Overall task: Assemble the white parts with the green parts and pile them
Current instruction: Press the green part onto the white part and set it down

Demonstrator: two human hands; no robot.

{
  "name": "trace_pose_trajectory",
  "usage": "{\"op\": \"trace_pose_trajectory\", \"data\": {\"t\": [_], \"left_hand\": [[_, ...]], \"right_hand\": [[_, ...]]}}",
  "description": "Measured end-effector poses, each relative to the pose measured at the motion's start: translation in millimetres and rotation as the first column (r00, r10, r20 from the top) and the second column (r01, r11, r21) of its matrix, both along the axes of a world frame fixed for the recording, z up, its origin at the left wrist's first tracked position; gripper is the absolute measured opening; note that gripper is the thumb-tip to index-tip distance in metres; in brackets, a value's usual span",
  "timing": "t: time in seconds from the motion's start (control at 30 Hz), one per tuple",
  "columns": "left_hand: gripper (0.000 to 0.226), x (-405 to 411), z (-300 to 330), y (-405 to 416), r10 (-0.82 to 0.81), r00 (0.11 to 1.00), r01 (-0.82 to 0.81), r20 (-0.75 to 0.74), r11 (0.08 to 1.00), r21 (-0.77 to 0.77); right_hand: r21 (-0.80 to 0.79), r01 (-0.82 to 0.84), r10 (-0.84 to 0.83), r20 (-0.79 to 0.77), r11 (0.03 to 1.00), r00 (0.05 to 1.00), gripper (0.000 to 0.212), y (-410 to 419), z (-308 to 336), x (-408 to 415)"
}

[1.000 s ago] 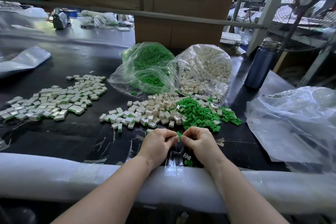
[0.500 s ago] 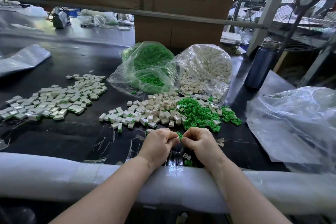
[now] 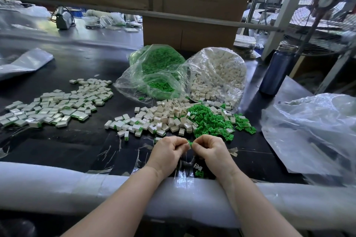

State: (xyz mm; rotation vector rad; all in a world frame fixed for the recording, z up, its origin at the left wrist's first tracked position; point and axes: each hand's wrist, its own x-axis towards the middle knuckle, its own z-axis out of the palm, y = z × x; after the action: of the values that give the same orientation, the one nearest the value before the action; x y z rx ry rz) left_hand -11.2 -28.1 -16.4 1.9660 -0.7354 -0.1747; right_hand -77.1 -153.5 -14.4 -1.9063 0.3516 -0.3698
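- Surroundings: your black counter (image 3: 77, 140) carries two clear bags at the back — a bag of green parts (image 3: 154, 75) on the left touching a bag of white parts (image 3: 217, 75) on the right, both open toward you and spilling forward.
- A cardboard box (image 3: 190, 31) stands behind the bags; a dark blue bottle (image 3: 277, 71) stands upright to their right, near a fan (image 3: 327, 15).
- A crumpled clear plastic sheet (image 3: 312, 131) lies at your right, well apart from your hands. A white padded rail (image 3: 67, 184) runs along the near edge under both forearms.
- Between the bags and your hands lie loose white parts (image 3: 163, 115) and, just beside them on the right, loose green parts (image 3: 208, 121) — the two heaps mingle where they meet.
- The finished pile (image 3: 55, 107) lies flat at your left, well apart from the loose stock.
- One stray green piece (image 3: 199, 173) lies on the counter below your hands, by the rail.
- Task item: a small green part (image 3: 190, 143), bright green, mostly covered by your fingertips; its shape is too hidden to judge.
- Your left hand (image 3: 167, 152) and right hand (image 3: 212, 150) are both curled, pinching that part between them just above the counter.
- Its long axis and facing cannot be told.
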Motion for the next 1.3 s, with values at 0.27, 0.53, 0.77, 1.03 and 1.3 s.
{"op": "trace_pose_trajectory", "data": {"t": [0.27,0.53,0.77,1.03,1.3], "left_hand": [[0.015,2.2,-1.3,-1.3,-0.033,0.995,0.028,-0.092,0.998,-0.061],[0.015,2.3,-1.5,-0.4,-0.044,0.996,0.041,-0.074,0.998,-0.047],[0.013,2.1,-0.8,0.7,-0.072,0.994,0.068,-0.084,0.996,-0.056],[0.014,0.3,-1.0,2.7,-0.086,0.996,0.086,-0.034,0.996,-0.003],[0.015,-1.9,0.0,1.9,-0.129,0.987,0.118,0.095,0.987,0.111]], "right_hand": [[0.132,-0.007,0.000,0.053,0.991,0.999,0.018,0.5,2.6,-1.2],[0.095,0.015,-0.020,0.043,0.995,0.999,0.020,-1.2,-1.4,-0.4],[0.049,0.014,-0.015,0.033,0.999,0.999,0.020,0.4,1.2,-1.2],[0.031,-0.032,0.033,-0.031,0.999,0.999,0.022,0.9,4.3,-4.2],[0.045,-0.071,0.073,-0.044,0.996,0.996,0.020,-0.4,4.6,-5.7]]}}
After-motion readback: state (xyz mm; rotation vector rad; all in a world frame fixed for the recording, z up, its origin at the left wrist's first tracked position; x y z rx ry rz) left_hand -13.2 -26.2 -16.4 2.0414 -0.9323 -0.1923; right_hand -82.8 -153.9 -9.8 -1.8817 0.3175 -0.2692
